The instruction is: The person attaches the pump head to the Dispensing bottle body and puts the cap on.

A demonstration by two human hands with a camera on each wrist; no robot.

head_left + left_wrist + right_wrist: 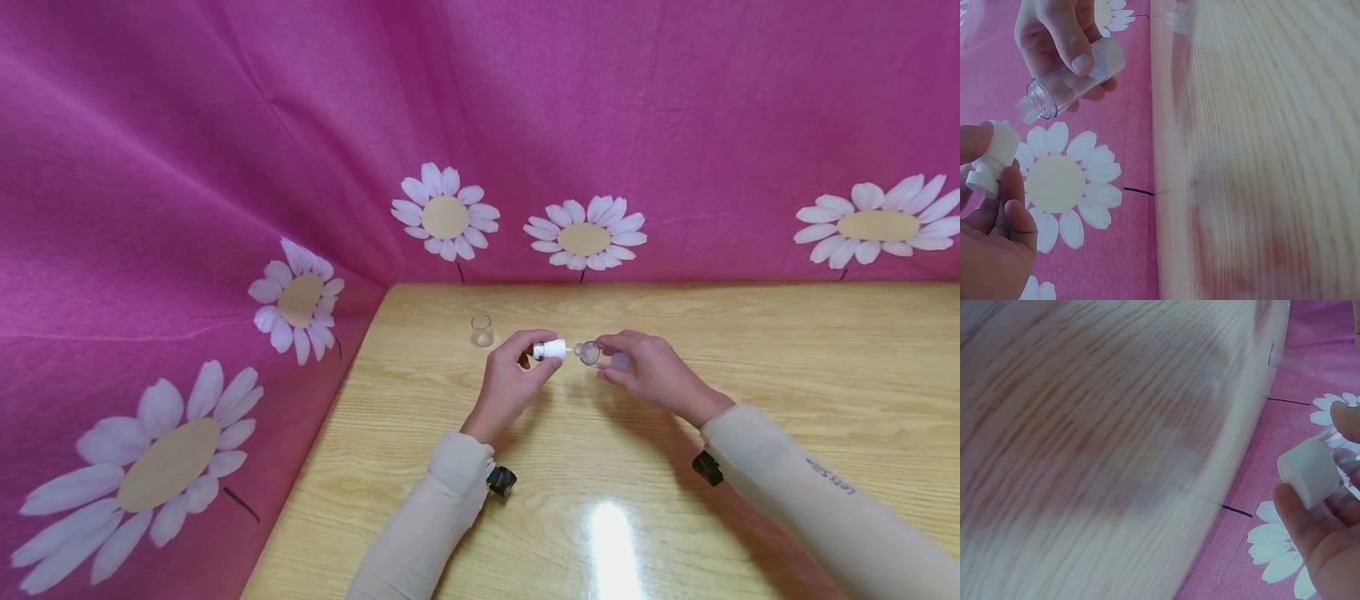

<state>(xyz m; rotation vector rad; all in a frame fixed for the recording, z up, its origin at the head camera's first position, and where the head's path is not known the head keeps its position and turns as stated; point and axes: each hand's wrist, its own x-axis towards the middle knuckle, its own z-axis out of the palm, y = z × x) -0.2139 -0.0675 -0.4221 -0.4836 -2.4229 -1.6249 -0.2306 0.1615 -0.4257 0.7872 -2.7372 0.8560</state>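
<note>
In the head view, my left hand (504,385) pinches a white pump top (553,350) between thumb and fingers, its thin end toward the right. My right hand (654,373) grips a small clear bottle (1063,89), tilted, with its threaded neck facing the pump top. A narrow gap separates the two. The left wrist view shows the bottle's open neck and its whitish lower part; in the right wrist view, the white base (1311,472) sticks out of my right hand. My left fingers partly cover the pump top.
A clear cap (482,332) stands on the wooden table (420,367), beyond my left hand. Pink cloth (510,108) with daisies hangs behind the table and along its left side. A light reflection shines near the table's front.
</note>
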